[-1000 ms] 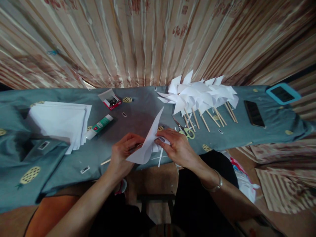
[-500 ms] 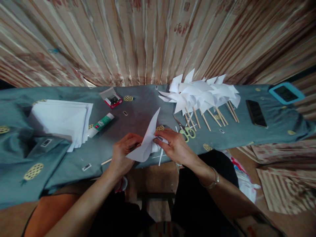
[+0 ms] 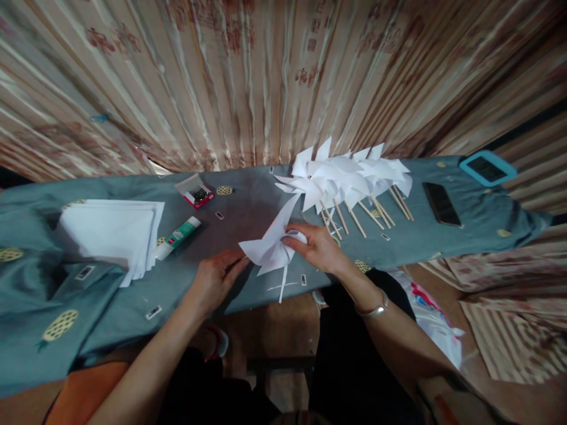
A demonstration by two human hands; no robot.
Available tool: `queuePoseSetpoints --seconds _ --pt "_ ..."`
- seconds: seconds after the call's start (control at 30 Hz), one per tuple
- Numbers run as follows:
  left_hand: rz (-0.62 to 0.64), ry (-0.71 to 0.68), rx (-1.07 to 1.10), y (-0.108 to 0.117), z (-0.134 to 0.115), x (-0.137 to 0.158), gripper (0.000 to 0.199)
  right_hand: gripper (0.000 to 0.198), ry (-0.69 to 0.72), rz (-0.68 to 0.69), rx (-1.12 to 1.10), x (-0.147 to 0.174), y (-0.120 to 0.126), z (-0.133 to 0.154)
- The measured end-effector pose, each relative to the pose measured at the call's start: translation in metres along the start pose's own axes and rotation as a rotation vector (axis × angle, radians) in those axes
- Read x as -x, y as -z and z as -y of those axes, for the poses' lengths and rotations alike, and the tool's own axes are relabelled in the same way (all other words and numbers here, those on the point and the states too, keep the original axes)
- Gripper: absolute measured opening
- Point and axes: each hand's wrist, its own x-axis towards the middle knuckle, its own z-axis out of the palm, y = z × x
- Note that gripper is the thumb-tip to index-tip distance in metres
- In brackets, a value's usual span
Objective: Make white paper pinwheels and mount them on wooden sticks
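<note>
My right hand (image 3: 319,247) pinches a white paper pinwheel (image 3: 271,245) near its middle, thumb in front. Its blades are curled inward and one long point stands up. Left of the pinwheel, my left hand (image 3: 218,277) is closed, fingertips at the left blade. It appears to grip a thin wooden stick, mostly hidden by the fingers. Thin white paper strips (image 3: 283,285) lie below the pinwheel. Finished pinwheels (image 3: 349,177) on wooden sticks lie overlapped in a row behind my right hand. Scissors with green handles (image 3: 336,240) are mostly hidden behind that hand.
On the grey-green cloth (image 3: 248,206) are a stack of white paper (image 3: 106,236), a glue stick (image 3: 179,235) and an open red-and-white box (image 3: 197,193) of small dark pins. A phone (image 3: 442,203) and a blue-framed device (image 3: 487,169) lie right. Pleated curtains (image 3: 248,88) hang behind.
The pinwheel has turned to show its curled blades more openly. My left hand has drawn slightly left and away from behind it; the right hand still pinches the paper. The view has shifted a little.
</note>
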Motion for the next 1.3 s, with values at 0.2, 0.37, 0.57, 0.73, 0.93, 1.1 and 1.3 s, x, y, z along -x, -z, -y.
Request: queuePoseSetpoints --seconds 0.2,0.37,0.57,0.73,0.93,1.1,1.3 --pt "-0.028 -0.032 -0.045 -0.004 -0.007 0.006 0.028 0.020 -0.010 0.033 -0.021 -0.003 0.002 -0.004" --pt "-0.053 -0.099 -0.108 -0.004 -0.008 0.010 0.030 0.020 0.003 0.080 -0.074 -0.003 0.005 -0.003" --pt "-0.078 -0.211 -0.220 0.000 -0.006 0.013 0.029 0.020 0.032 0.078 -0.090 -0.002 0.007 0.000" --pt "-0.084 -0.262 -0.263 0.006 -0.009 0.015 0.030 0.022 0.088 0.120 -0.019 0.001 0.007 0.006" --pt "-0.095 -0.276 -0.285 0.010 -0.010 0.018 0.030 0.019 0.112 0.107 -0.044 0.004 0.008 0.009" --pt "-0.117 -0.374 -0.305 0.011 -0.011 0.020 0.028 0.021 0.108 0.131 -0.012 0.004 0.009 0.013" --pt "-0.091 -0.311 -0.278 0.011 -0.009 0.024 0.025 0.023 0.132 0.128 -0.021 0.006 0.004 0.012"
